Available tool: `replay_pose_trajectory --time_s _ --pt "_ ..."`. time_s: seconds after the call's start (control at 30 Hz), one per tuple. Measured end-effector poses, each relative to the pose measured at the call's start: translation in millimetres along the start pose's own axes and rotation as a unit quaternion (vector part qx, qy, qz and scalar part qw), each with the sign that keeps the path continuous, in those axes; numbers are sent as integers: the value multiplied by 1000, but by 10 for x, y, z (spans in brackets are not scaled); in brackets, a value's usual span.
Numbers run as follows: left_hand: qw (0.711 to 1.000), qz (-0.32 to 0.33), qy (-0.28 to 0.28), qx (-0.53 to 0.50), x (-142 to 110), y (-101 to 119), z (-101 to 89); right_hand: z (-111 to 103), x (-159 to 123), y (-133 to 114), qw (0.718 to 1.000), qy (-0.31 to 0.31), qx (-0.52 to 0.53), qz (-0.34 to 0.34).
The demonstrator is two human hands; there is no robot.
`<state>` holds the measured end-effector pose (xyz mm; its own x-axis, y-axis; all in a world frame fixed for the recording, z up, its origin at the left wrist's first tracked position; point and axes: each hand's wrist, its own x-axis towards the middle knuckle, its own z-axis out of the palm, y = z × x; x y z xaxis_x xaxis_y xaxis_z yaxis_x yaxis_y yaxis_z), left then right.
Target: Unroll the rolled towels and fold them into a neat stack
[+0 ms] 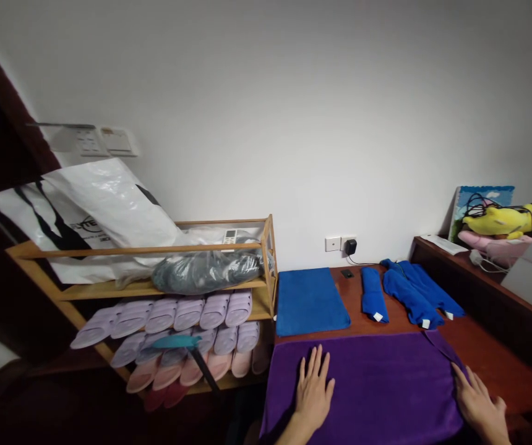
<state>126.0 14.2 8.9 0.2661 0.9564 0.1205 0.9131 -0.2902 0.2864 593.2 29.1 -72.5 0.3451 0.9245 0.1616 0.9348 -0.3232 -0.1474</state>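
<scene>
A purple towel (386, 377) lies spread on the reddish-brown desk (502, 364), its far right corner turned over a little. On its left part my left hand (313, 392) rests flat with the fingers spread. My right hand (479, 398) is at the towel's right edge, fingers stretched out and touching the cloth. Just beyond the towel lies a flat blue towel (312, 301). To the right of that are a rolled blue towel (372, 293) and some loosely crumpled blue cloths (414, 290), with white tags showing.
Left of the desk stands a wooden rack (270, 266) with rows of slippers (161, 315), a white bag (108, 210) and a remote (230, 237). A black plug (350, 247) sits in the wall socket. On the raised right ledge lies a yellow plush toy (502, 219).
</scene>
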Motion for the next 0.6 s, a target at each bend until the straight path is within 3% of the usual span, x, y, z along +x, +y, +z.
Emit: replay_pose_trajectory --time_s 0.17,0.4,0.5,0.6 --pt "998 49 -19 -34 -3 -7 11 -11 2 -8 1000 -7 -16 -3" --pt "999 46 -28 -9 -50 -201 -134 -34 0 -47 996 -55 -66 -28" --pt "999 39 -23 5 -110 -310 -187 -168 -6 75 984 -74 -142 -81" --pt "999 38 -12 13 -170 -420 -230 -350 4 264 955 -73 -261 -122"
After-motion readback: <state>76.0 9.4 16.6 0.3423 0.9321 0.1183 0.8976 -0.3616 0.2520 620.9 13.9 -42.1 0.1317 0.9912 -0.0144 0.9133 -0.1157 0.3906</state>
